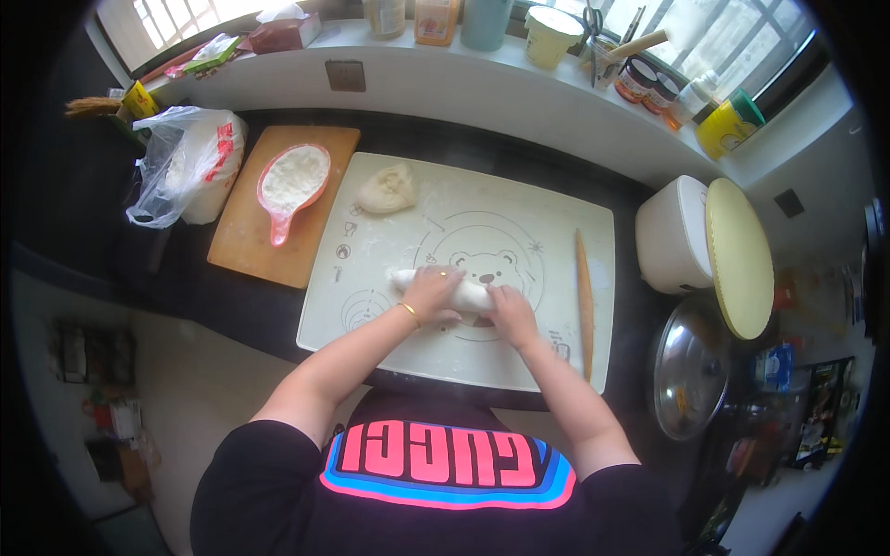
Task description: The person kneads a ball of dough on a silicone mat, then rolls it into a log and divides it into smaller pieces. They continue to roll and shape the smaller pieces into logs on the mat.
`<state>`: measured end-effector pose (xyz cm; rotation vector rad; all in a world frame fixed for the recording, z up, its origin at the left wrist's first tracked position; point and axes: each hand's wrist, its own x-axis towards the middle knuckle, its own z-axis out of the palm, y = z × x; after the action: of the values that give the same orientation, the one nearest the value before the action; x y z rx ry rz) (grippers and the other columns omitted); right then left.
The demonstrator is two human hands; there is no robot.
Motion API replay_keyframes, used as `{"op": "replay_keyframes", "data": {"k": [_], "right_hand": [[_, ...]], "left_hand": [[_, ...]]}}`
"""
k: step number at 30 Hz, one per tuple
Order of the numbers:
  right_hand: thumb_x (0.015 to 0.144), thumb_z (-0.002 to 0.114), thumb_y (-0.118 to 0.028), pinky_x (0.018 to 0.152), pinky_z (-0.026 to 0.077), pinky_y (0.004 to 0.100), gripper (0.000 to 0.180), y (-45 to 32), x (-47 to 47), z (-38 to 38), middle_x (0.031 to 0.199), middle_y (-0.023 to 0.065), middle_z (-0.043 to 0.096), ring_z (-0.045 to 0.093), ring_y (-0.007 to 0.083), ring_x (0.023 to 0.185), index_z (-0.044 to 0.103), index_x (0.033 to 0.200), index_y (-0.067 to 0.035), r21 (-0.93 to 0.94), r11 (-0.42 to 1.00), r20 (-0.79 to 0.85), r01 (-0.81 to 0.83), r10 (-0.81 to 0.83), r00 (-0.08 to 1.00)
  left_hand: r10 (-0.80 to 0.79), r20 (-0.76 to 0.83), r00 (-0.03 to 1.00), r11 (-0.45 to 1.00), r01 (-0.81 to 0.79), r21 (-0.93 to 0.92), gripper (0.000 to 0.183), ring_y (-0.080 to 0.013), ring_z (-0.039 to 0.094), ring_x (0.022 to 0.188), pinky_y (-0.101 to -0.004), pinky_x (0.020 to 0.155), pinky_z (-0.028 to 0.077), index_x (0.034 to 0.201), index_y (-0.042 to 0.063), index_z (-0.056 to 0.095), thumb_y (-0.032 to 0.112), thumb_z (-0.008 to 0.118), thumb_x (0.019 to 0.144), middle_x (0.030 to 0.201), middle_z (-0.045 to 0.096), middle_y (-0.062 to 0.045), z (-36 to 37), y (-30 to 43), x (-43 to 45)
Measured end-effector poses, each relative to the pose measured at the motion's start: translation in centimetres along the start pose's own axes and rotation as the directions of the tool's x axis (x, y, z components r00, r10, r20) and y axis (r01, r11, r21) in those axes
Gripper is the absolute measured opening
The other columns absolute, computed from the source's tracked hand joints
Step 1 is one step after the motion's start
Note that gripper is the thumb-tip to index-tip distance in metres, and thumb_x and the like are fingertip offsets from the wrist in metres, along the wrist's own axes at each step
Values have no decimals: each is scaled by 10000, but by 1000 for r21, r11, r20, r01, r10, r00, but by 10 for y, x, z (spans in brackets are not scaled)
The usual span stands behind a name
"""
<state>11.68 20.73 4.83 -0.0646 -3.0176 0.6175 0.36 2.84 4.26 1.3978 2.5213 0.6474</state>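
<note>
A thick log of white dough (473, 297) lies on a pale kneading mat (389, 243) printed with a bear's head. Across the log's left part rests my left hand (430, 290), which wears a ring and a gold bracelet. My right hand (511, 313) grips its right end, the fingers curled over it. Toward the mat's upper left corner sits a second lump of dough (387, 189). A tapered wooden rolling pin (585, 302) lies along the mat's right side. Loose flour dusts the mat near the dough.
Left of the mat, a wooden board (243, 240) carries a pink scoop (280, 229) of flour. Beyond it stands a plastic bag (188, 167) of white powder. At right are a white bin (671, 236), a yellow round board (740, 257) and a glass lid (692, 368). Jars line the windowsill (480, 66).
</note>
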Motion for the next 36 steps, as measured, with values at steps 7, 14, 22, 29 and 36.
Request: {"op": "replay_keyframes", "data": {"k": [7, 14, 22, 29, 36], "right_hand": [[640, 772, -103, 828, 460, 384, 629, -36, 33, -86, 1072, 134, 580, 554, 292, 1009, 494, 1202, -60, 359, 910, -333, 206, -81, 939], [598, 796, -224, 868, 462, 401, 772, -41, 19, -56, 1121, 148, 572, 571, 275, 1036, 430, 1264, -88, 622, 765, 51, -165, 170, 984], [674, 728, -232, 770, 481, 408, 390, -24, 45, -23, 992, 140, 640, 601, 313, 941, 618, 1030, -118, 42, 982, 328, -182, 159, 931], [835, 582, -330, 1030, 318, 455, 486, -4, 47, 16, 1391, 140, 393, 382, 319, 1270, 513, 1243, -74, 110, 980, 99, -169, 158, 982], [918, 363, -259, 1096, 168, 495, 508, -23, 44, 69, 1463, 133, 291, 249, 324, 1350, 352, 1377, -41, -89, 983, -21, -158, 157, 987]], "left_hand": [[-267, -193, 944, 712, 58, -700, 404, -227, 635, 818, -361, 716, 498, 949, 53, 615, 230, 798, 635, 823, 656, -93, -29, 51, 39], [-349, 26, 937, -397, -122, -909, 310, -196, 610, 846, -341, 781, 499, 1011, 47, 528, 43, 701, 753, 897, 596, -72, -42, 59, 41], [-596, 322, 735, -661, -222, -717, 330, -251, 581, 897, -371, 854, 472, 1052, 33, 473, 7, 661, 782, 937, 579, -119, 47, -18, 14], [-654, -651, 384, 755, 369, -541, 389, -307, 526, 1043, -382, 975, 381, 1149, 18, 519, 27, 643, 780, 1129, 544, -165, 12, -21, 6], [-220, -40, 975, 976, 220, 3, 543, -372, 343, 1283, -450, 1064, 258, 1361, 84, 389, 332, 454, 883, 1384, 399, -174, 15, 14, 19]]}}
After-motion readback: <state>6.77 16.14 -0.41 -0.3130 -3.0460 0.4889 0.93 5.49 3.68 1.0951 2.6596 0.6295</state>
